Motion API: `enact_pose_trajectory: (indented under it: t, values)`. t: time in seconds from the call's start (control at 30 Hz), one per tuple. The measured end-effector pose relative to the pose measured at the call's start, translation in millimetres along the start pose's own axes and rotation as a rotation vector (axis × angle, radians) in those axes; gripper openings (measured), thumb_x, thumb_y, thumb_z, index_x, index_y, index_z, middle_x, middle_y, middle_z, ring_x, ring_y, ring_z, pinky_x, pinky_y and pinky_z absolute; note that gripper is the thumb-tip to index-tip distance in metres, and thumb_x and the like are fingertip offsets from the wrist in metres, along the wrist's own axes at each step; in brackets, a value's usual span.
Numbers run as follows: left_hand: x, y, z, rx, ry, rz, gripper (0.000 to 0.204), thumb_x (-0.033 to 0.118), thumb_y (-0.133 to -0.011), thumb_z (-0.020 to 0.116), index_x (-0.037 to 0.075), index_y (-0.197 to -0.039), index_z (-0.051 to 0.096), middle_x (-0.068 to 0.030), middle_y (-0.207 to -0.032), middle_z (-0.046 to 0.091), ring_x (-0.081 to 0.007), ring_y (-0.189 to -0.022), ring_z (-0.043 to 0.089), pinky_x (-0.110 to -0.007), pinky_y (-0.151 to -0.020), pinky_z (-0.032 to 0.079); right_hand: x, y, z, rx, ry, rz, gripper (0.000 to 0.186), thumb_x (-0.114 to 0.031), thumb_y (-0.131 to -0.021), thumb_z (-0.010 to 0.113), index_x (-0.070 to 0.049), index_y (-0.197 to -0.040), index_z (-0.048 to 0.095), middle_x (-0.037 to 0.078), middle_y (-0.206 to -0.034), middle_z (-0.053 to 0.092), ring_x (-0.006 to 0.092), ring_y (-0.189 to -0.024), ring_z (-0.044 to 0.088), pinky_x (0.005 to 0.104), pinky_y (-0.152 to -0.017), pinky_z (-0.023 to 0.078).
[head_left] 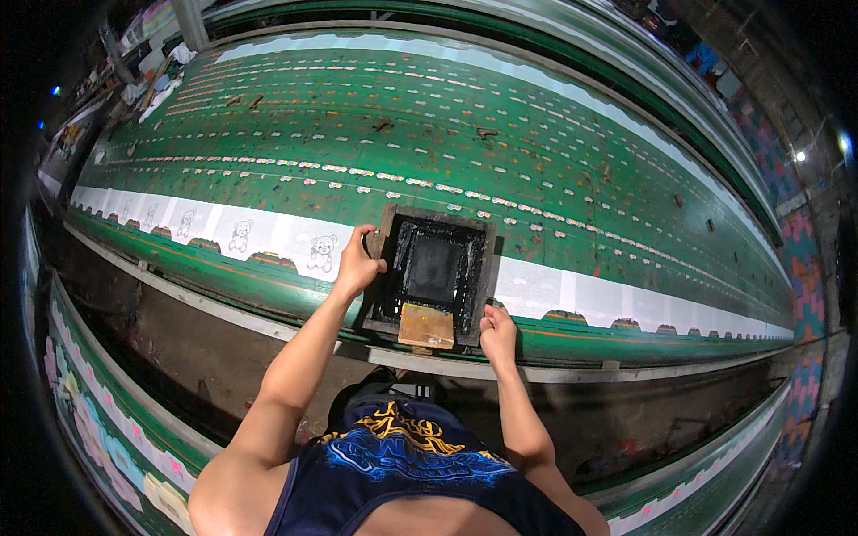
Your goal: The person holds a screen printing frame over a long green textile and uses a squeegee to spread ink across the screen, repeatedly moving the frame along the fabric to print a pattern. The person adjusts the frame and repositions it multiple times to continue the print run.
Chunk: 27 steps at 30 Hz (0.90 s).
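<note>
A square screen-printing frame (432, 264) with black ink smeared over its mesh lies on a white fabric strip (565, 292) along the near edge of the long green table (572, 161). A tan rectangular blade (425, 326) rests on the frame's near end. My left hand (359, 263) is closed on the frame's left side, fingers bent at the rim. Lower down on the opposite side, my right hand (496, 330) is closed at the right rim. Left of the frame, the strip shows grey outline bear prints (322, 252).
The table carries many rows of small coloured printed marks, with a metal rail (572, 372) along its near edge. Other long tables with printed fabric (116, 420) run behind me and beyond this one. A post (190, 20) stands at the back left, and pink-and-teal material (802, 348) lines the far right.
</note>
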State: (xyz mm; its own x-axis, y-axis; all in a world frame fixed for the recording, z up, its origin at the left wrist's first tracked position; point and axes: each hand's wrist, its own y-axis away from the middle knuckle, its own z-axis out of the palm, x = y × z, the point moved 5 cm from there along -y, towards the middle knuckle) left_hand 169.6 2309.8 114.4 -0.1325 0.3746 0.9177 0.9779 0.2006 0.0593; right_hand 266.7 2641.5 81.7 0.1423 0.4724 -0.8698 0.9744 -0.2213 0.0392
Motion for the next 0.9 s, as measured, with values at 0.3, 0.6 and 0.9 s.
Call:
enact_pose_trajectory:
  t: [0.3,0.6,0.9]
  values:
    - [-25,8,8,-0.020,0.024,-0.023,0.074,-0.004,-0.057,0.076,0.010,-0.125,0.050,-0.0166,-0.106,0.066,-0.0294,-0.101,0.064,-0.036,-0.089,0.050,6,18,3,-0.048,0.026,0.101,0.030,0.000,-0.087,0.062,0.004,-0.116,0.066,0.017,-0.106,0.065,0.0280,-0.097,0.066,0.0355,-0.085,0.051]
    - [-19,7,11,-0.048,0.009,-0.064,0.070,-0.006,-0.059,0.074,0.010,-0.123,0.051,-0.0105,-0.092,0.064,-0.0216,-0.083,0.060,-0.033,-0.077,0.050,-48,33,9,-0.044,0.138,-0.331,0.031,-0.013,-0.087,0.068,0.002,-0.113,0.064,0.017,-0.112,0.061,0.0363,-0.108,0.058,0.0417,-0.096,0.046]
    - [-20,5,10,-0.033,-0.046,0.050,0.069,-0.002,-0.059,0.074,0.011,-0.123,0.051,-0.0119,-0.083,0.064,-0.0224,-0.075,0.062,-0.033,-0.070,0.050,-115,47,46,-0.385,0.457,-0.704,0.039,-0.003,-0.070,0.071,0.002,-0.108,0.065,0.015,-0.111,0.062,0.0324,-0.107,0.058,0.0416,-0.096,0.047]
